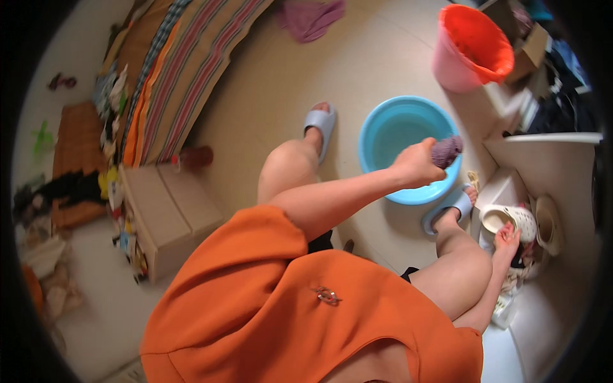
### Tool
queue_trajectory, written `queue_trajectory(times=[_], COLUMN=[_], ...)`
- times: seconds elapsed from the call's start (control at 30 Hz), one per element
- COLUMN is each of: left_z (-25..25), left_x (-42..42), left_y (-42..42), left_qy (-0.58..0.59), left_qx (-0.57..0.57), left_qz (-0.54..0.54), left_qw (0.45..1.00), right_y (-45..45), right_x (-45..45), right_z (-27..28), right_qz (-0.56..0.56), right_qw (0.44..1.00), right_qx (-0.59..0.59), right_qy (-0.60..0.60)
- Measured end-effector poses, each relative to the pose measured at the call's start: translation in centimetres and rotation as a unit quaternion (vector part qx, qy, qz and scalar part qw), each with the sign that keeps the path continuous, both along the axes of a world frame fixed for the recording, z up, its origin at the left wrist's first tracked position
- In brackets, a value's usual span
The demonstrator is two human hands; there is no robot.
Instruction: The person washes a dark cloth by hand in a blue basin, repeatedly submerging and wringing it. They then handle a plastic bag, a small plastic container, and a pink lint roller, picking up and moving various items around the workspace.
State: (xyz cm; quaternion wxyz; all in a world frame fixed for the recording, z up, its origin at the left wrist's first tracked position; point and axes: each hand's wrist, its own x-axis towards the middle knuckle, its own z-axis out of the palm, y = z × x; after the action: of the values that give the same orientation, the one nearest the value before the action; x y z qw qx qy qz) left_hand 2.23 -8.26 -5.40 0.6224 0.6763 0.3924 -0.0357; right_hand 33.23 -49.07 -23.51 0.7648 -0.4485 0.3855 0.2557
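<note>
My left hand (417, 165) is closed around a bunched purple cloth (447, 152). It hangs over the near right side of a light blue plastic basin (366, 148) with water in it. On the right, my right hand (507, 239) has its curled fingers at the edge of a white clog with holes (524, 221) and seems to grip it; the exact hold is partly hidden. The basin sits on the floor between my feet, which wear pale blue slide sandals (327, 127).
A pink bucket with a red liner (459, 67) stands beyond the basin. Another beige clog (547, 225) is beside the white one, near a white panel (555, 163). Leftward are a striped cloth cover (191, 72), a wooden cabinet (167, 206) and a dark red bottle (196, 157). Purple fabric (311, 19) lies farther off.
</note>
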Motion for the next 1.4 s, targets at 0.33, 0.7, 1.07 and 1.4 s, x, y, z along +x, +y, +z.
queue_trajectory(times=[0.33, 0.7, 1.07, 1.4], left_z=[1.2, 0.0, 1.0, 0.6], left_x=[0.3, 0.6, 1.3, 1.3], left_y=[-0.8, -0.8, -1.6, -2.0], left_qy=[-0.006, -0.047, 0.022, 0.065], left_qx=[0.062, 0.212, 0.187, 0.193], left_qz=[-0.065, -0.131, -0.184, -0.210], left_qw=[0.996, 0.967, 0.965, 0.956], right_y=[-7.3, -0.6, -0.9, -0.6], right_x=[3.1, -6.3, 1.2, 4.2], right_z=[-5.4, 8.5, 11.0, 12.3], right_qz=[-0.139, 0.149, 0.345, 0.344], right_qw=[0.981, 0.868, 0.566, 0.495], right_qx=[0.128, -0.454, -0.748, -0.797], right_qy=[0.050, -0.140, -0.016, -0.032])
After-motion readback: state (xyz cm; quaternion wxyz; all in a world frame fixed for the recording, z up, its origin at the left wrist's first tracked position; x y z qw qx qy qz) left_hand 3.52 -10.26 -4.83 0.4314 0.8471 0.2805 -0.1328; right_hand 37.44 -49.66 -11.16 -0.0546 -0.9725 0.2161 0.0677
